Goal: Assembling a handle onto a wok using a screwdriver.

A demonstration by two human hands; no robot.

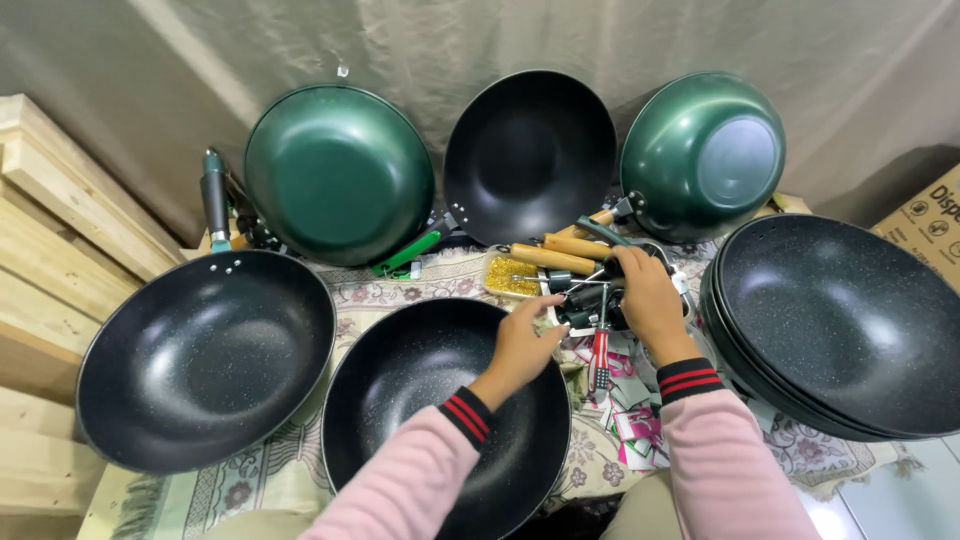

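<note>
My left hand [522,345] reaches over the far rim of a black speckled wok [400,400] in front of me, its fingers pinched near a small metal part by the pile of handles. My right hand [648,298] rests on that pile of wooden and dark pan handles [560,258]; whether it grips one I cannot tell. A red-handled screwdriver [600,362] lies between my hands. A small tray of golden screws [510,276] sits just left of the handles.
A second black wok [200,360] lies at the left, and a stack of black woks [840,320] at the right. Two green woks [335,170] [705,150] and a black one [530,150] lean on the cloth backdrop. Wooden planks [50,230] at far left, cardboard box [925,225] at far right.
</note>
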